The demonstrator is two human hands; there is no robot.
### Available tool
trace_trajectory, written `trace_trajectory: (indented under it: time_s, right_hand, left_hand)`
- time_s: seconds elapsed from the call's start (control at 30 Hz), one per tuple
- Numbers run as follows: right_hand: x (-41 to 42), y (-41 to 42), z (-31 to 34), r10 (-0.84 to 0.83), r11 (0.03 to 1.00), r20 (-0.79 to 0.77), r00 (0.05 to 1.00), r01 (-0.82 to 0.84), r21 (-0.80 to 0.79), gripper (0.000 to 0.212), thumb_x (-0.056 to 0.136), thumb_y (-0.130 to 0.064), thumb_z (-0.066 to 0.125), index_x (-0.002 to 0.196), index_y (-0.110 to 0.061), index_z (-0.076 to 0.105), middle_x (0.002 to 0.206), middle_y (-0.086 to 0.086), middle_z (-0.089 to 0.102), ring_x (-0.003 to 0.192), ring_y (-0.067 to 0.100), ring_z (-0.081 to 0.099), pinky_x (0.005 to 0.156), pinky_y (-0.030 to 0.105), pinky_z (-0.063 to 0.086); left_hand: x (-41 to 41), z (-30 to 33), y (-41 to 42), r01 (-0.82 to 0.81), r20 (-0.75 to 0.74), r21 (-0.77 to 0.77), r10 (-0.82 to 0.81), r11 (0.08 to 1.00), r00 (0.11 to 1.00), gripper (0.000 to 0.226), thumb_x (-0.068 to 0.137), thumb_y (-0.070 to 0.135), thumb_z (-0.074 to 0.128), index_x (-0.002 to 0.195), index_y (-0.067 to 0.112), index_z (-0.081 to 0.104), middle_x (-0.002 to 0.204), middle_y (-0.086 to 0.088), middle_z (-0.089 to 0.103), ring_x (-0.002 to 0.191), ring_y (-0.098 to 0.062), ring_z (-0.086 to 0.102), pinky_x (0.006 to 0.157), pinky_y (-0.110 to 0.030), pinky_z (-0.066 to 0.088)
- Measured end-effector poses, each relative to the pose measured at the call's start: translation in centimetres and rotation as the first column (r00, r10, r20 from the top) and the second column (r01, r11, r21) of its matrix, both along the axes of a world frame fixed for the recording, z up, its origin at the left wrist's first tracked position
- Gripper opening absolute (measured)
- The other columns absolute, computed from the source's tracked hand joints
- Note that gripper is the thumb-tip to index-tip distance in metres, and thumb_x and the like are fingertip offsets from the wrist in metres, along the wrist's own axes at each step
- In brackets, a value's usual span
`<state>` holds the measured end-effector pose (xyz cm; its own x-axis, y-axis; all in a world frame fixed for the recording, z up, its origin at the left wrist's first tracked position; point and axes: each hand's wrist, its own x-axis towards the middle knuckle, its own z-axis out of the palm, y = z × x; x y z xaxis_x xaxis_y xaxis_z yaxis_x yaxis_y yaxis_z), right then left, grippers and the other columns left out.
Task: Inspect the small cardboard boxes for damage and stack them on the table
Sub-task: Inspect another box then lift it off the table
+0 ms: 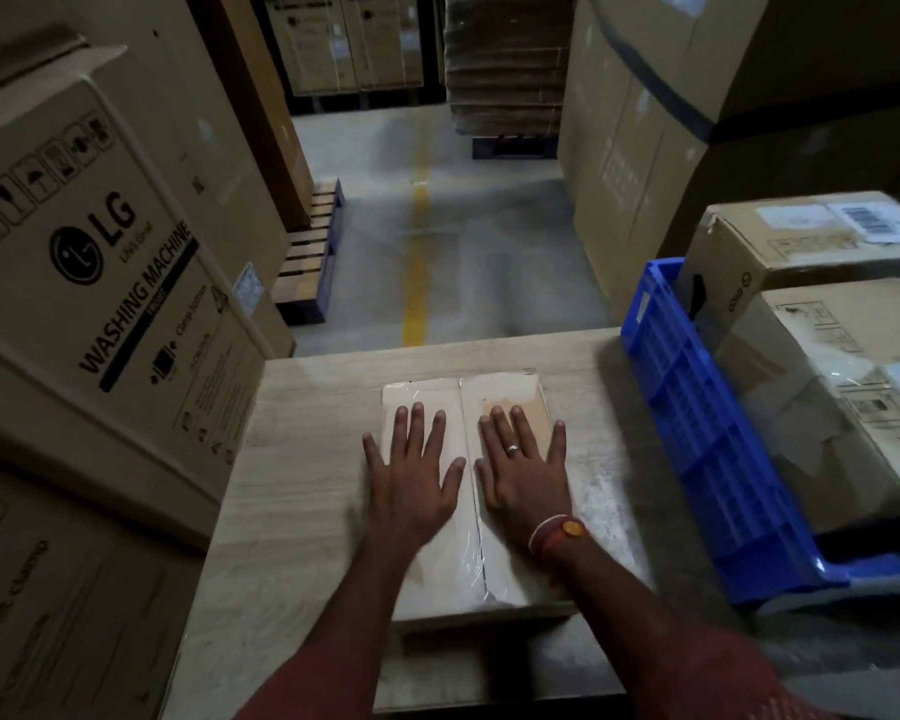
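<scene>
A small cardboard box (453, 574) with a taped centre seam lies flat on the wooden table (302, 459). My left hand (411, 470) rests flat on the left half of its top, fingers spread and straight. Spread the same way, my right hand (523, 470) presses on the right half; it wears a ring and a wrist band. Several more small cardboard boxes (827, 387) with labels sit in a blue plastic crate (707, 439) at the right.
Big washing machine cartons (100, 283) stand against the table's left side. Tall cartons (645, 148) rise at the right behind the crate. Ahead lies an aisle floor with a yellow line (418, 262), a wooden pallet (310, 252) and stacked cardboard (505, 59).
</scene>
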<state>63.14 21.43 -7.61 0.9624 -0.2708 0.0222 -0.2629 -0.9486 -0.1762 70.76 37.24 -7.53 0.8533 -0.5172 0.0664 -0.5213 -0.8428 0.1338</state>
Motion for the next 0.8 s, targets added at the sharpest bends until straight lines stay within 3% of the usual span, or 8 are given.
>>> trace_trajectory:
  time_s: [0.17, 0.3, 0.43, 0.53, 0.63, 0.7, 0.73, 0.8]
  right_hand:
    - [1.9, -0.1, 1.3, -0.020, 1.000, -0.047, 0.999, 0.021, 0.012, 0.063, 0.094, -0.045, 0.030, 0.144, -0.019, 0.057, 0.153, 0.008, 0.052, 0.147, 0.030, 0.042, 0.108, 0.083, 0.016]
    - [4.2, -1.1, 1.1, 0.025, 1.000, -0.050, 0.998, -0.025, 0.001, 0.059, 0.100, -0.045, 0.030, 0.158, -0.032, 0.036, 0.168, 0.002, 0.029, 0.157, 0.030, 0.019, 0.110, 0.082, 0.006]
    - [4.3, -1.0, 0.0, 0.025, 1.000, -0.074, 0.997, -0.027, -0.016, 0.061, 0.100, -0.046, 0.024, 0.159, -0.033, 0.034, 0.167, 0.000, 0.030, 0.156, 0.031, 0.021, 0.110, 0.082, 0.007]
    - [4.3, -1.5, 0.9, 0.061, 0.997, -0.073, 0.995, -0.058, 0.040, 0.061, 0.103, -0.047, 0.024, 0.162, -0.035, 0.023, 0.171, -0.003, 0.016, 0.159, 0.026, 0.007, 0.114, 0.078, 0.002]
    - [1.9, -2.9, 2.3, 0.002, 0.973, -0.052, 0.999, 0.009, 0.231, 0.064, 0.105, -0.049, 0.034, 0.163, -0.040, 0.007, 0.172, -0.009, -0.008, 0.158, 0.018, -0.014, 0.118, 0.071, -0.002]
    - [-2.1, -3.1, 2.4, -0.109, 0.919, -0.028, 0.994, 0.111, 0.379, 0.066, 0.105, -0.051, 0.038, 0.161, -0.046, 0.005, 0.168, -0.016, -0.016, 0.156, 0.014, -0.020, 0.118, 0.069, 0.002]
    - [-4.2, -2.8, 2.2, -0.149, 0.876, -0.008, 0.989, 0.135, 0.463, 0.065, 0.105, -0.053, 0.039, 0.160, -0.050, 0.005, 0.168, -0.019, -0.014, 0.156, 0.012, -0.018, 0.120, 0.065, 0.006]
    - [-7.0, -2.3, 1.3, -0.185, 0.749, 0.081, 0.979, 0.087, 0.657, 0.065, 0.105, -0.051, 0.045, 0.159, -0.052, 0.009, 0.169, -0.024, 0.004, 0.158, 0.006, -0.002, 0.127, 0.046, 0.014]
  left_hand:
    - [0.9, 0.9, -0.8, -0.034, -0.028, -0.024, 0.034, 0.999, 0.999, 0.070, 0.094, 0.061, 0.028, 0.158, 0.031, 0.030, 0.169, -0.001, 0.017, 0.157, -0.021, 0.008, 0.117, -0.072, 0.005]
    - [1.5, 0.9, -2.1, -0.030, -0.001, -0.004, 0.030, 1.000, 1.000, 0.066, 0.098, 0.057, 0.024, 0.159, 0.033, 0.026, 0.169, -0.002, 0.016, 0.157, -0.022, 0.006, 0.117, -0.072, 0.006]
    - [1.3, -0.4, -1.9, -0.022, 0.053, -0.011, 0.023, 1.000, 0.998, 0.063, 0.099, 0.054, 0.029, 0.160, 0.036, 0.024, 0.169, -0.003, 0.017, 0.157, -0.022, 0.008, 0.118, -0.068, 0.010]
    - [1.5, -0.1, -1.6, -0.013, 0.020, -0.065, 0.014, 0.998, 1.000, 0.065, 0.099, 0.054, 0.032, 0.160, 0.035, 0.023, 0.170, -0.001, 0.013, 0.157, -0.018, 0.004, 0.120, -0.065, 0.010]
    - [-0.2, 0.5, -0.3, -0.142, -0.087, -0.171, 0.128, 0.975, 0.988, 0.071, 0.097, 0.057, 0.032, 0.162, 0.035, 0.013, 0.171, 0.003, 0.000, 0.157, -0.017, -0.002, 0.121, -0.064, 0.008]
    - [-3.6, 0.6, 1.7, -0.280, -0.157, -0.218, 0.250, 0.935, 0.956, 0.071, 0.095, 0.061, 0.029, 0.161, 0.041, 0.010, 0.171, 0.003, 0.002, 0.156, -0.023, 0.013, 0.115, -0.062, 0.026]
    - [-5.3, 0.7, 2.7, -0.328, -0.192, -0.249, 0.286, 0.911, 0.939, 0.070, 0.094, 0.063, 0.027, 0.160, 0.043, 0.011, 0.170, 0.002, 0.010, 0.150, -0.027, 0.031, 0.107, -0.057, 0.040]
    - [-7.1, 0.4, 3.7, -0.351, -0.207, -0.301, 0.299, 0.886, 0.932, 0.067, 0.095, 0.064, 0.029, 0.158, 0.046, 0.016, 0.163, 0.001, 0.030, 0.117, -0.032, 0.063, 0.084, -0.044, 0.056]
